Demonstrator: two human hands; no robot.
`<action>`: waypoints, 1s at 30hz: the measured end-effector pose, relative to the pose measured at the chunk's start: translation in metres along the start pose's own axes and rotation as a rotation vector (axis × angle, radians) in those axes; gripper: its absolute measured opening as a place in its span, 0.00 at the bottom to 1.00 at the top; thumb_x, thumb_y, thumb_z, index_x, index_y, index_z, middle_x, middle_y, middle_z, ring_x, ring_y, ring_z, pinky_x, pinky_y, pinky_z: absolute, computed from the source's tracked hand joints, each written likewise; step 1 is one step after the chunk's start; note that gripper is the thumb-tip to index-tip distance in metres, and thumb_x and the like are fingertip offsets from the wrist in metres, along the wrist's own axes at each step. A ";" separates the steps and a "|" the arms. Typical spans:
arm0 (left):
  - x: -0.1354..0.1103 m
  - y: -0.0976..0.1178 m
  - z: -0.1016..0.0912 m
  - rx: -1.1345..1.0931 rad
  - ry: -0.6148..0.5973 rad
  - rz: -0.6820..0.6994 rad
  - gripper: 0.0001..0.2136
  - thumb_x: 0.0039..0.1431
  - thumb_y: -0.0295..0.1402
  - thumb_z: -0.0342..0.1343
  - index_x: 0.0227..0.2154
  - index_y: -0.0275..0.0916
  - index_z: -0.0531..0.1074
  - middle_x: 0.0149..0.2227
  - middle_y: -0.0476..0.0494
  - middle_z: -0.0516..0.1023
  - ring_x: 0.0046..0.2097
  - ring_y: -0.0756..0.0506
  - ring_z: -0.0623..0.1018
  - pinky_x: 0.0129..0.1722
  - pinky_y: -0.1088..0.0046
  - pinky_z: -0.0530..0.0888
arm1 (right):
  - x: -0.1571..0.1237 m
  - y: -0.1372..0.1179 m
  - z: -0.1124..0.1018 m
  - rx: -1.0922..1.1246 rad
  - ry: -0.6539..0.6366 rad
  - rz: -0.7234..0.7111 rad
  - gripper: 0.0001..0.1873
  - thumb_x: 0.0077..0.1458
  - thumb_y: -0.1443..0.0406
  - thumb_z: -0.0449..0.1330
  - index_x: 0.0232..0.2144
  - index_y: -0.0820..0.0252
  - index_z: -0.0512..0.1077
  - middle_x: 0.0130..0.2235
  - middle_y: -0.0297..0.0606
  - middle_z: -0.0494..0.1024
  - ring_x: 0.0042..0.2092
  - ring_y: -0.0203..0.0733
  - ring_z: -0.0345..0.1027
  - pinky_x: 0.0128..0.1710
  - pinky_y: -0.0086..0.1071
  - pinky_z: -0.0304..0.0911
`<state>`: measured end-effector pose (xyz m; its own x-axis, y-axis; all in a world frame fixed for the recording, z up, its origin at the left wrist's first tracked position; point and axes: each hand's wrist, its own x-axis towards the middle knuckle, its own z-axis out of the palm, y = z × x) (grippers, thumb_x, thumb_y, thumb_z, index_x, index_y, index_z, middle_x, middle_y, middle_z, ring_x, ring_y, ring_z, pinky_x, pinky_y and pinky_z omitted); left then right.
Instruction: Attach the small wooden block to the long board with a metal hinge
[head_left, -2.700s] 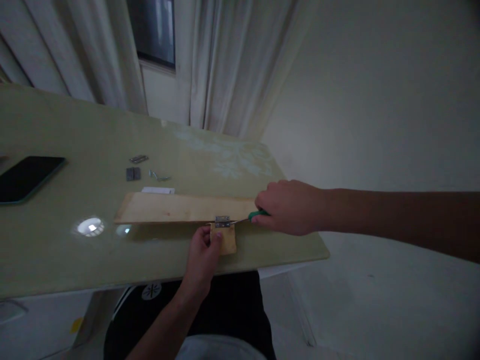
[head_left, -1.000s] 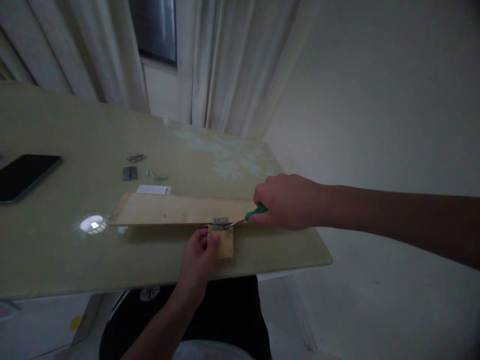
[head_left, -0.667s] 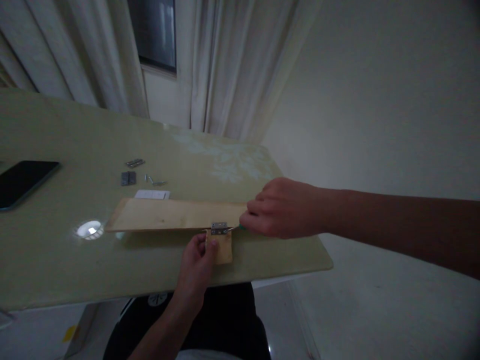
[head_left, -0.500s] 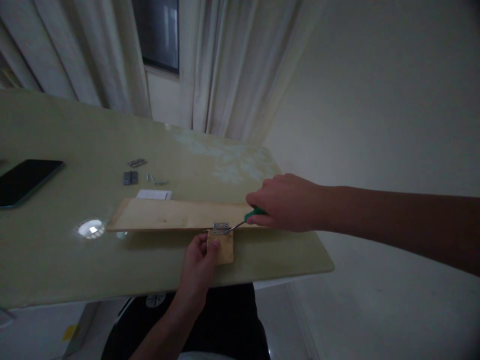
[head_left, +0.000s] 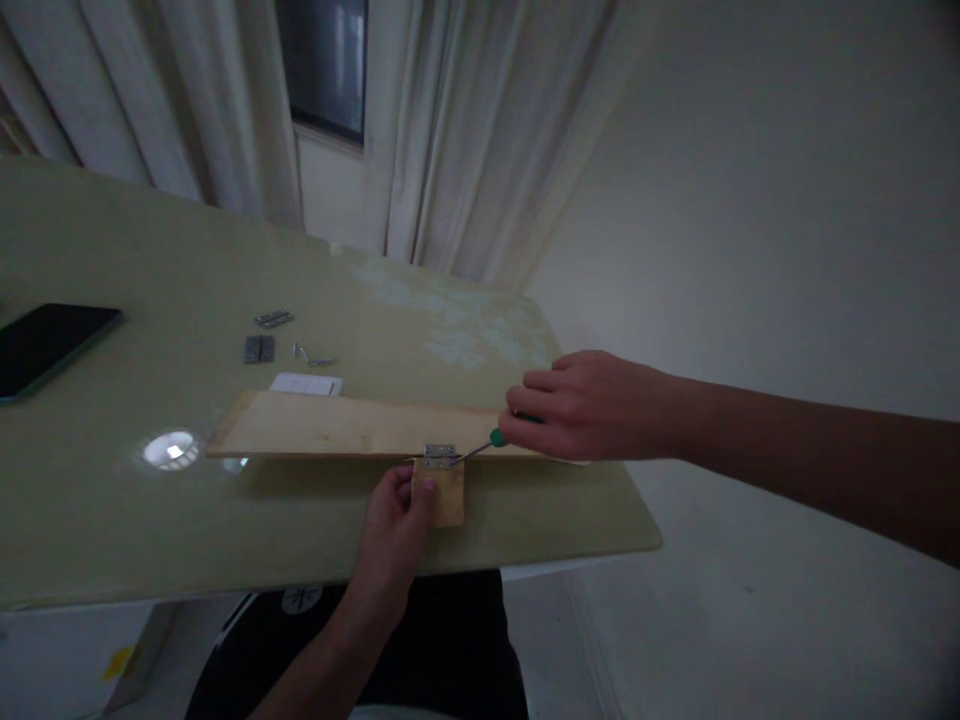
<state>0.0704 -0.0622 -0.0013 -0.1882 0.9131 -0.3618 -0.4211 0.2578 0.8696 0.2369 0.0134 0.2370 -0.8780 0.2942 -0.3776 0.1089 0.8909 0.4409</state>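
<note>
A long pale wooden board (head_left: pixel 337 428) lies on the green glass table (head_left: pixel 187 250). A small wooden block (head_left: pixel 448 497) sits against its near edge, joined by a small metal hinge (head_left: pixel 439 456). My left hand (head_left: pixel 394 530) pinches the block's left side, thumb on top. My right hand (head_left: pixel 585 405) is closed around a green-handled screwdriver (head_left: pixel 487 443). Its thin shaft points left with the tip at the hinge.
Behind the board lie a white card (head_left: pixel 306 383), a folded hinge (head_left: pixel 259 348), another hinge (head_left: pixel 273 319) and loose screws (head_left: pixel 315 356). A dark phone (head_left: pixel 45 340) rests at the far left. Curtains and a window stand behind; the table edge is near my hands.
My right hand has kept turning the screwdriver at the hinge, its fingers shifting on the green handle. My left hand stays on the block. The view drifted slightly.
</note>
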 end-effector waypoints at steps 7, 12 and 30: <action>-0.002 0.002 -0.002 -0.003 -0.040 -0.007 0.26 0.41 0.52 0.72 0.37 0.38 0.73 0.32 0.39 0.84 0.34 0.39 0.83 0.33 0.67 0.77 | 0.006 -0.007 -0.006 0.221 -0.188 0.305 0.18 0.69 0.53 0.56 0.35 0.58 0.77 0.27 0.36 0.76 0.28 0.40 0.67 0.27 0.35 0.44; -0.001 0.001 -0.001 0.005 -0.015 -0.010 0.28 0.41 0.53 0.71 0.38 0.38 0.73 0.32 0.40 0.84 0.34 0.39 0.83 0.34 0.67 0.77 | 0.008 -0.007 -0.011 0.233 -0.139 0.375 0.15 0.68 0.53 0.58 0.42 0.58 0.76 0.35 0.39 0.80 0.31 0.39 0.69 0.26 0.33 0.44; -0.002 0.002 -0.002 -0.010 -0.031 -0.021 0.32 0.39 0.56 0.72 0.39 0.37 0.73 0.34 0.38 0.85 0.34 0.40 0.83 0.33 0.68 0.77 | -0.004 -0.003 -0.009 -0.020 0.197 -0.301 0.11 0.72 0.65 0.52 0.38 0.57 0.73 0.33 0.32 0.77 0.31 0.37 0.66 0.27 0.36 0.44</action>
<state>0.0686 -0.0640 0.0001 -0.1516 0.9169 -0.3692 -0.4331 0.2742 0.8586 0.2356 0.0060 0.2443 -0.9424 -0.0544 -0.3300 -0.1757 0.9200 0.3502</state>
